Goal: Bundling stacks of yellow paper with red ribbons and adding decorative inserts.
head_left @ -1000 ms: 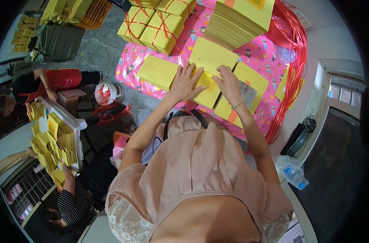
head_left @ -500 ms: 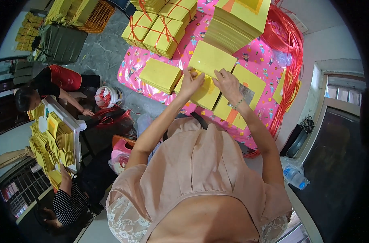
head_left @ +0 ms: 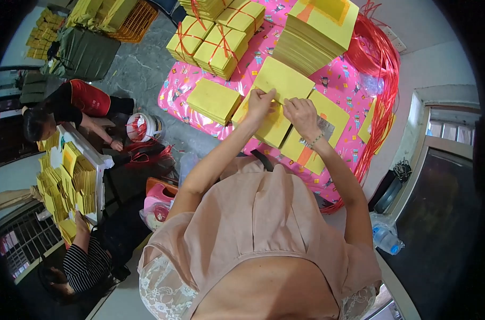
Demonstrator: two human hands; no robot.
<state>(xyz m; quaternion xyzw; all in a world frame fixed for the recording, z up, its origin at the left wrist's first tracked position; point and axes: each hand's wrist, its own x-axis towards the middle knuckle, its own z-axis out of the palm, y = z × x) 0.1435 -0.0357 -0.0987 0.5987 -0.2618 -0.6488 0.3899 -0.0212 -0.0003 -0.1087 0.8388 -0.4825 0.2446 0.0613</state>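
Observation:
On the pink patterned table cover (head_left: 176, 88), several stacks of yellow paper lie close together. My left hand (head_left: 260, 105) is closed in a pinch on yellow paper, where the upper stack (head_left: 283, 79) meets the lower stack (head_left: 268, 127). Just to its right, my right hand (head_left: 302, 116) has its fingertips pinched on the paper too; a bracelet circles that wrist. What lies between the fingertips is small and partly hidden. Under and beside my right hand is another stack (head_left: 332, 113) with an orange band and a silvery patch.
A low stack (head_left: 213, 101) sits left of my hands. Bundles tied with red string (head_left: 221, 48) and a tall pile (head_left: 309, 45) stand beyond. Red string (head_left: 384, 106) hangs along the right edge. Two people work at a side table (head_left: 99, 176) at left, near a white bucket (head_left: 141, 128).
My left hand has turned and its fingers have closed more tightly, slightly to the right. My right hand has shifted a little downward. The whole view has slid slightly.

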